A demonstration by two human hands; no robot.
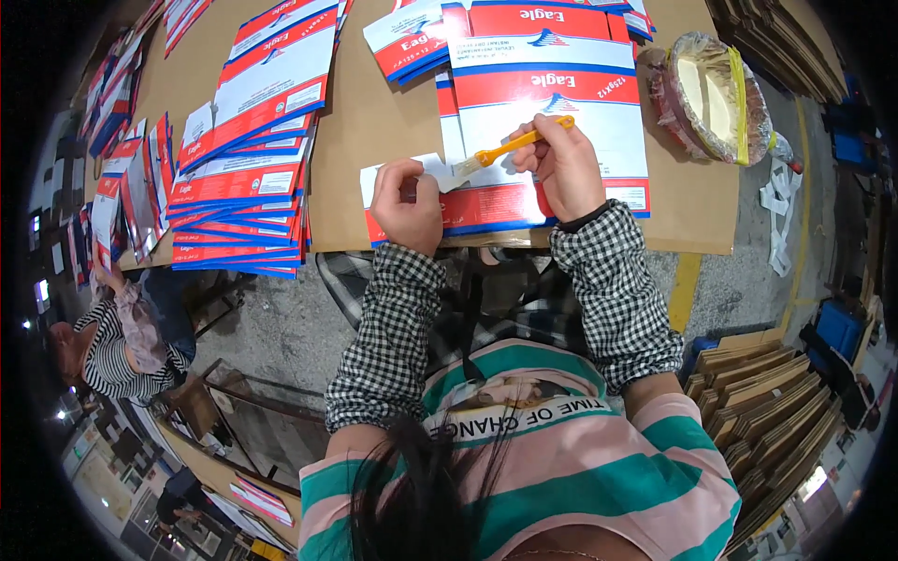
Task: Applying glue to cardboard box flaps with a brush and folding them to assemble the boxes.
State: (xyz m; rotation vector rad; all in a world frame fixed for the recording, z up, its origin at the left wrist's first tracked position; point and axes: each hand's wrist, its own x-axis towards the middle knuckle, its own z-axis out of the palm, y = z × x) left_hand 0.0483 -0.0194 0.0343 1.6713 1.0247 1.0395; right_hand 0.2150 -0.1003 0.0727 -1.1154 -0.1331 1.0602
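Observation:
My right hand grips a yellow-handled brush, its pale bristles pointing left and touching or just over a white flap of a printed carton. My left hand is curled closed at that flap, its fingertips partly hidden. Under both hands lies a flat carton in red, white and blue, at the near edge of the table. To the right of it stands a plastic-lined tub of cream-coloured paste, with a yellow strip across it.
A tall fanned stack of flat cartons stands on the left of the brown-covered table. More cartons lie at the far side. Cardboard sheets are stacked at the lower right. Another person sits at the left.

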